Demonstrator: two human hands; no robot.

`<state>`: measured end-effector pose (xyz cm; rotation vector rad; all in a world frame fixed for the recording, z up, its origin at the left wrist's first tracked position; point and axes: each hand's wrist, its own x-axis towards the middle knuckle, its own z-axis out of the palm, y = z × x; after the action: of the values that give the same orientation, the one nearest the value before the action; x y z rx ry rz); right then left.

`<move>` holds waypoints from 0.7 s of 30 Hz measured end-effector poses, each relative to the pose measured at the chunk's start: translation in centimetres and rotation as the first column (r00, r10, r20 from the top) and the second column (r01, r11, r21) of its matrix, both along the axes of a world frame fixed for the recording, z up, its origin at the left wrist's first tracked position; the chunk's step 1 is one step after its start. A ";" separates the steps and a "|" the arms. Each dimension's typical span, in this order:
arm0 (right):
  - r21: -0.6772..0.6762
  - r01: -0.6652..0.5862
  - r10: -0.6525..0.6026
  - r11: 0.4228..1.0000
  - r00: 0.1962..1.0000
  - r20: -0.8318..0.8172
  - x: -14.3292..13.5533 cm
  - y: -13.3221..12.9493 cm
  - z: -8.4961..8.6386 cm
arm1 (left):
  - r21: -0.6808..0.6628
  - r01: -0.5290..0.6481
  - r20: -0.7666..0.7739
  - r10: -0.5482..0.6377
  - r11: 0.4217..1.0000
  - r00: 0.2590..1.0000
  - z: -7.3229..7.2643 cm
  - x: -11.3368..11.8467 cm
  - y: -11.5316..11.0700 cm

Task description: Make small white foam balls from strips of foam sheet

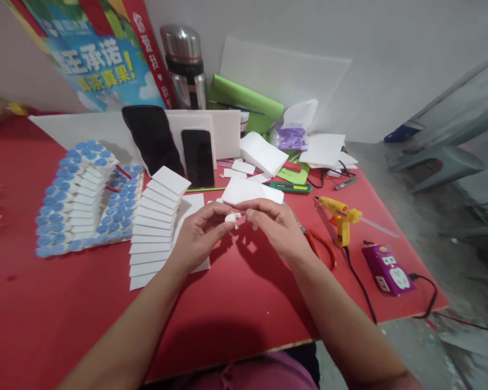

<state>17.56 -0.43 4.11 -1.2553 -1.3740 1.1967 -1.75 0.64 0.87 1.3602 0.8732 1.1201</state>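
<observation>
Between the thumb and fingers of my left hand (201, 233) is a small white piece (231, 218), rounded at one end with a short narrow part pointing right. My right hand (280, 230) is close beside it, thumb and fingers drawn together at the piece's right end. What those right fingers pinch, if anything, is too small to make out. Left of my hands, white foam-board strips (152, 233) are fanned out like curved steps over a white sheet (201, 265). Behind my fingertips rests a white board piece (252, 190).
Farther left stands a model (93, 206) of white steps with blue discs. Two phones (152, 138) lean against a white board (225, 132). To the right are orange-handled pliers (323, 246), a green cutter (290, 187), a yellow glue gun (341, 219) and a purple power socket (388, 270) with cords.
</observation>
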 end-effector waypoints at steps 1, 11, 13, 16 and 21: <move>-0.004 0.008 -0.008 1.000 0.999 -0.031 -0.2 0.1 -0.3 | 0.000 0.006 -0.019 -0.006 1.000 1.000 0.1 0.0 0.0; 0.038 -0.049 0.052 0.998 0.994 -0.094 0.0 -0.7 -1.6 | -0.017 0.010 -0.055 -0.011 1.000 0.998 0.3 0.2 0.0; 0.031 -0.054 0.057 0.998 0.993 -0.101 0.0 -0.7 -1.6 | 0.000 0.008 -0.071 -0.008 1.000 0.997 0.1 0.1 0.1; 0.025 -0.051 0.054 0.998 0.991 -0.119 0.0 -0.8 -1.8 | 0.014 0.000 -0.086 0.001 1.000 0.996 -0.2 0.1 0.2; 0.013 -0.047 0.048 0.999 0.990 -0.132 -0.3 -0.9 -1.9 | 0.019 0.003 -0.088 -0.001 1.000 0.996 -0.3 0.1 0.2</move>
<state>17.30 -1.37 2.22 -1.1207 -1.3171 1.2814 -1.67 0.81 0.58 1.4344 0.9263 1.0759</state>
